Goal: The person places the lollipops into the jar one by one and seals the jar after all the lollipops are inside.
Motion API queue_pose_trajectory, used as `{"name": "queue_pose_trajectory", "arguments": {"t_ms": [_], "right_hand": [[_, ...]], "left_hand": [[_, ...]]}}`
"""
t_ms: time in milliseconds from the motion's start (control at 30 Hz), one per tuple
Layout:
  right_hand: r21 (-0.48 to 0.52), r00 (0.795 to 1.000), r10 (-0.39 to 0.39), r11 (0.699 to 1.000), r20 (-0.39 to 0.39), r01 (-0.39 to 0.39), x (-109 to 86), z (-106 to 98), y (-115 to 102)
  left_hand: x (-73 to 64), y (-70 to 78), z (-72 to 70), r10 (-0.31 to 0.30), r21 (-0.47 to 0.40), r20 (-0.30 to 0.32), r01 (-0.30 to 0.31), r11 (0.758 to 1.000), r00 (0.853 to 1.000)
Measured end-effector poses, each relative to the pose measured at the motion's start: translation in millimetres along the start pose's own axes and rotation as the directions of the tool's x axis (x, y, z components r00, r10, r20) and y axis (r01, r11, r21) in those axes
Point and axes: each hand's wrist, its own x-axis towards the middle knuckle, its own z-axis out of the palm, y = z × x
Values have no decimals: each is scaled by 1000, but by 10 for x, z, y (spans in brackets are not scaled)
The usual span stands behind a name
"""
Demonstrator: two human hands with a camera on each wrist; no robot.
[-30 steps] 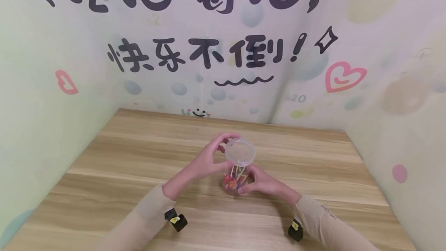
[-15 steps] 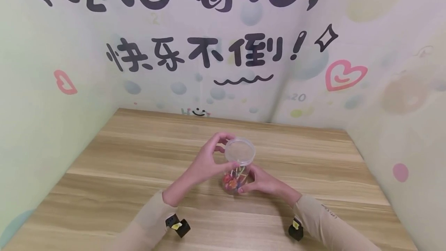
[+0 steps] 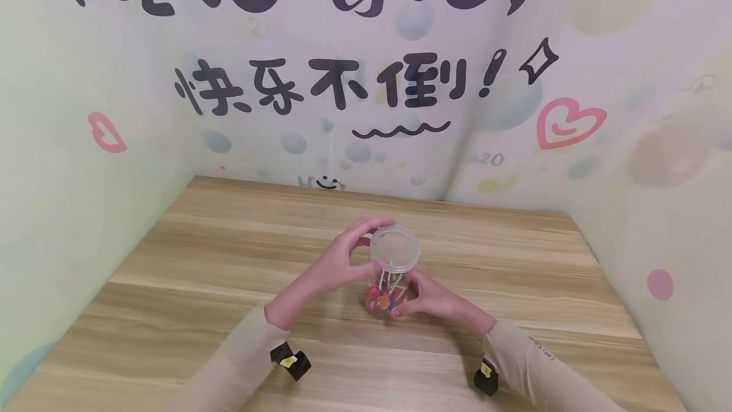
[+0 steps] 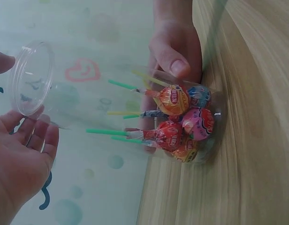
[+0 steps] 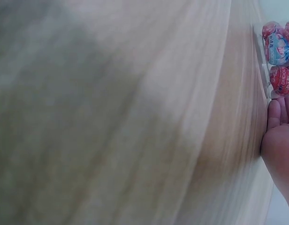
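A clear plastic jar (image 4: pixel 218 101) stands upright on the table with several wrapped lollipops (image 4: pixel 173 101) inside, heads down, green and yellow sticks up. On its top sits a round clear lid (image 3: pixel 394 248). My left hand (image 3: pixel 337 264) grips the lid at its rim, thumb on the near side and fingers round the far side. Low on the jar's right side, my right hand (image 3: pixel 433 297) holds the body between thumb and fingers. In the right wrist view only part of that hand (image 5: pixel 281 138) shows, beside red and blue lollipop wrappers.
The wood-grain table (image 3: pixel 240 240) spreads around the jar. Behind and at both sides rise pale printed walls (image 3: pixel 257 145) with dark lettering, hearts and bubbles. A black wrist camera (image 3: pixel 290 361) sits at the left sleeve, another black camera (image 3: pixel 486 379) at the right.
My left hand turned, its thumb swinging right along the lid's rim and then back left. My right hand and the jar have stayed in place.
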Motion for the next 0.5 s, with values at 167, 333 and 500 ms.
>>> {"name": "queue_pose_trajectory", "arguments": {"t_ms": [167,333,500], "right_hand": [[-9,1000,-6,1000,0,6,-3,0,-1],[-6,1000,-2,1000,0,2,-6,-5,17],[-7,1000,-5,1000,2,5,5,-4,33]], "left_hand": [[-39,21,40,-18,-14,-66,17,1000,998],[-48,29,89,-38,8,-130,40,999,991],[-41,23,81,-25,14,-129,27,1000,991]]}}
